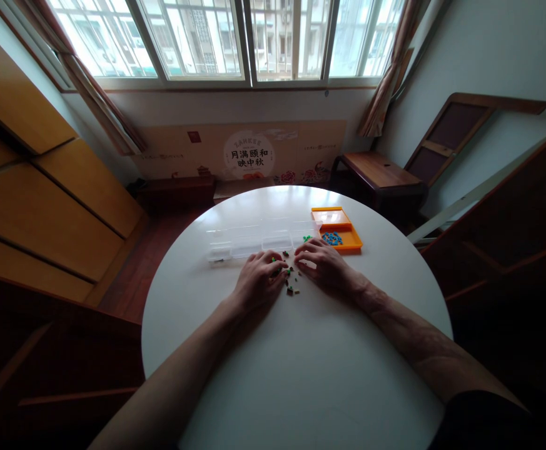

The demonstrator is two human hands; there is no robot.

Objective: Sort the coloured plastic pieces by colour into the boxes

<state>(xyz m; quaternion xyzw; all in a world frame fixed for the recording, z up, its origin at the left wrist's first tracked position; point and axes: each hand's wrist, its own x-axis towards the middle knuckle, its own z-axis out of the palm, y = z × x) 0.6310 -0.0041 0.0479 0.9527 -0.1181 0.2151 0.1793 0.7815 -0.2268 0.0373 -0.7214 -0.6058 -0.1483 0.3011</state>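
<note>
Loose bits, mostly brown w/ some green, lie in a small scatter btwn your hands, mid worktop, well in from L & R edges, a bit nearer the far edge.

Your L hand: fingers half curled, tips down among the bits, green showing at the tips; can't tell if anything's pinched. Your R hand: fingers bent, gap btwn thumb & fingers, tips near the scatter's R side; can't see a bit in it, can't tell for sure.

Clear box sits just beyond, twd far edge. Orange tray is R of it, nearer the far R edge, blue bits in its near part. Green bits by the box's R end; inside or behind, can't tell.

Risks, my read: bits are tiny, so a loose pinch prob. drops or flicks one. A dragging L palm could sweep strays twd near edge. R wrist is close to the tray; a careless swing could nudge it & mix blues w/ the rest. Box is see-thru, so its rim's easy to misjudge & knock.
</note>
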